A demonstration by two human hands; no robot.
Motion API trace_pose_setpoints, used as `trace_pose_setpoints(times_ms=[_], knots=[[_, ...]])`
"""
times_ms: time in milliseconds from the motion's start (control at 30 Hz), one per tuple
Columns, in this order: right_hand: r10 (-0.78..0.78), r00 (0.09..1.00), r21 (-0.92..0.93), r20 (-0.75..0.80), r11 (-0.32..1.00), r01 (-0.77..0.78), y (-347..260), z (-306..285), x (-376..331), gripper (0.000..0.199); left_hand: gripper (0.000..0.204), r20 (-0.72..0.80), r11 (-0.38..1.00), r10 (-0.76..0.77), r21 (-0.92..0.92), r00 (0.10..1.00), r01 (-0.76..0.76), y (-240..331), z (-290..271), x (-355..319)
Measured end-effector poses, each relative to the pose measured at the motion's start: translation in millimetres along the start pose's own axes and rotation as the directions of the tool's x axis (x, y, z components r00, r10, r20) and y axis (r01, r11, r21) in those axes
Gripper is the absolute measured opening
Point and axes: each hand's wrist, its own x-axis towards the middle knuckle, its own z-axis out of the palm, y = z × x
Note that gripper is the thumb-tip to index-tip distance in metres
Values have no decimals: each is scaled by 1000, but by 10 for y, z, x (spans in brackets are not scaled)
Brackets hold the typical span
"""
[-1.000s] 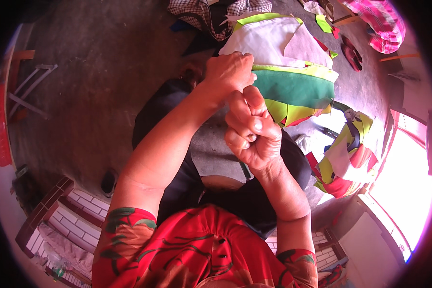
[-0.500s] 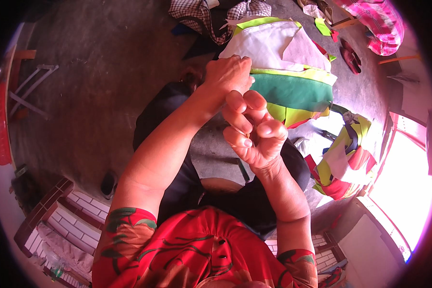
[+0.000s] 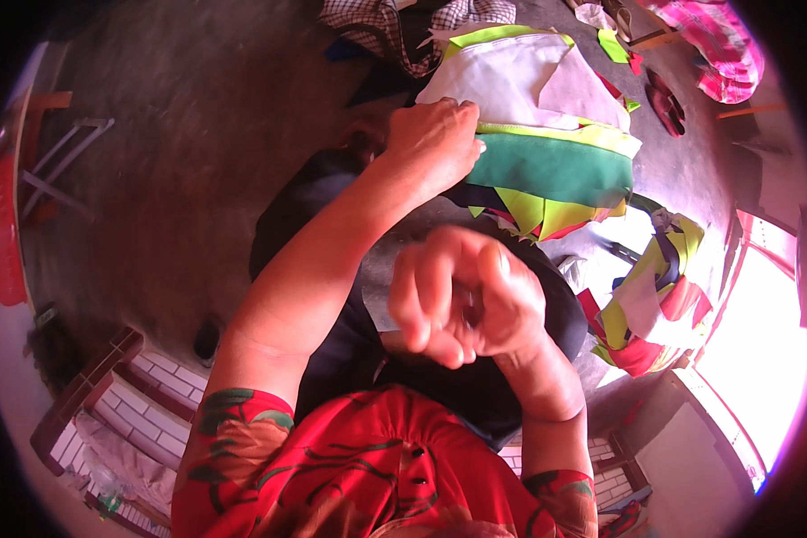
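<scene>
A bundle of fabric pieces (image 3: 551, 170) in white, dark green and yellow-green lies in front of me, just right of centre. My left hand (image 3: 435, 143) is closed at its left edge, fingers pinched on the fabric. Closer to my body, my right hand (image 3: 471, 296) is raised with its fingers curled in towards the thumb, apart from the bundle. It is partly smeared by motion. What its fingertips hold, if anything, is too small to make out.
A second heap of coloured cloth scraps (image 3: 650, 305) sits at the right by a bright opening. Checked cloth (image 3: 368, 22) lies at the far side. A dark red shoe (image 3: 665, 103) and a yellow-green scrap (image 3: 612, 45) are on the floor. A folding metal stand (image 3: 67, 161) is at the left.
My right hand has drawn back from beside the left hand towards my body, its fingers turning over. My left hand stays on the fabric; the whole view has shifted slightly.
</scene>
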Motion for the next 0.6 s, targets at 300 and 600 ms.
trace_pose_setpoints(times_ms=[300,600], knots=[[177,983,-139,54,976,-168,7,336,-45,60,26,-3,1000,6,-2,1000,-6,0,2,-26],[-261,893,-340,-368,931,133,-265,245,-149,41,32,-34,998,67,6,997,-67,-12,32,32]])
